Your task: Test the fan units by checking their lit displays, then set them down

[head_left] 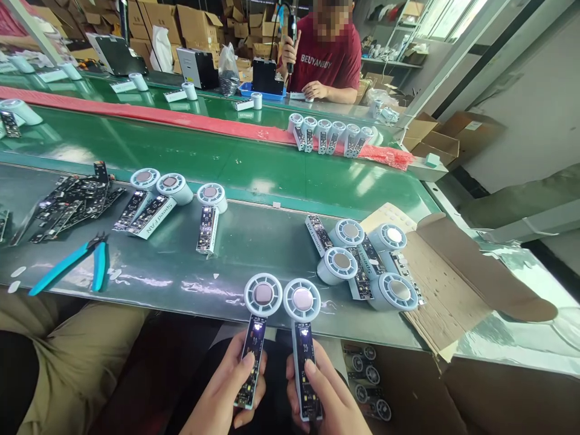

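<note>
Two handheld fans are held side by side at the near edge of the bench, round heads pointing away from me and circuit boards bare in the handles. My left hand [235, 374] grips the left handheld fan [263, 294] by its handle, thumb on the board. Around the handle of the right handheld fan [301, 299] my right hand [321, 386] is closed, its thumb also resting on the board. A small light glows on each board. Just right of them lies a group of similar fans [339, 266], several with boards showing.
Blue-handled cutters [67, 266] and a pile of circuit boards [67, 205] lie left, near more fans [211, 196]. Flattened cardboard [448, 284] covers the right end. Beyond the green conveyor [226, 157], a person in a red shirt [330, 60] holds a tool.
</note>
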Available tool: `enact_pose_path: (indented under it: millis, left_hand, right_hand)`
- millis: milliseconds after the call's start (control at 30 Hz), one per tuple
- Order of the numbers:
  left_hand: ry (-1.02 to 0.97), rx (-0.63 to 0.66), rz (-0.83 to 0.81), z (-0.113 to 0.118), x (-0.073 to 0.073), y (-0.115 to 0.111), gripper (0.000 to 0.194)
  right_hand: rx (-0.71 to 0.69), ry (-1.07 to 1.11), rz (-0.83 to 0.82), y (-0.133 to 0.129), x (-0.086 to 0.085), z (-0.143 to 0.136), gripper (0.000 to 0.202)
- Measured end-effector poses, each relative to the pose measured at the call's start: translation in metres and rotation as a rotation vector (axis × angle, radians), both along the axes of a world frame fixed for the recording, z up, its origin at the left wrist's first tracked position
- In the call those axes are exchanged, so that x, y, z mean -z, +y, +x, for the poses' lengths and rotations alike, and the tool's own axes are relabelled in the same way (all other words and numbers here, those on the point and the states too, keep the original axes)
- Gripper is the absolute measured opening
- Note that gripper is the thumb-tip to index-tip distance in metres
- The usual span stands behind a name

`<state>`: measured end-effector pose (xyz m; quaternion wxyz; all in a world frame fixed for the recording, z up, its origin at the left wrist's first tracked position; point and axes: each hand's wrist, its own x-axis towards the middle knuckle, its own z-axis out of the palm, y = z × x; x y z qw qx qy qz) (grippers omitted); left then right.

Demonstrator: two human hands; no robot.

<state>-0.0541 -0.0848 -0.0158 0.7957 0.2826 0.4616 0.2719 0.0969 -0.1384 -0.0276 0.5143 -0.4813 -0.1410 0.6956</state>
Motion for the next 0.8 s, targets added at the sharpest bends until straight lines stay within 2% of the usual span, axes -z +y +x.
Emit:
enact_pose_path:
  millis: [133,400,800]
  left_hand:
    - [-0.027,0.017,-0.007,-0.001,0.002,0.001,0.046]
    - [0.083,0.030,-0.005,-0.001,-0.009,-0.001,0.036]
    - [0.059,0.013,0.031,0.002,-0.008,-0.001,0.033]
  right_hand:
    - [0.002,0.023,0.009,0.001,-0.003,0.000,0.054]
    - [-0.023,0.023,0.026,0.000,0.001,-0.001,0.050]
    - [0.105,0.019,-0.084,0.000,-0.013,-0.006,0.059]
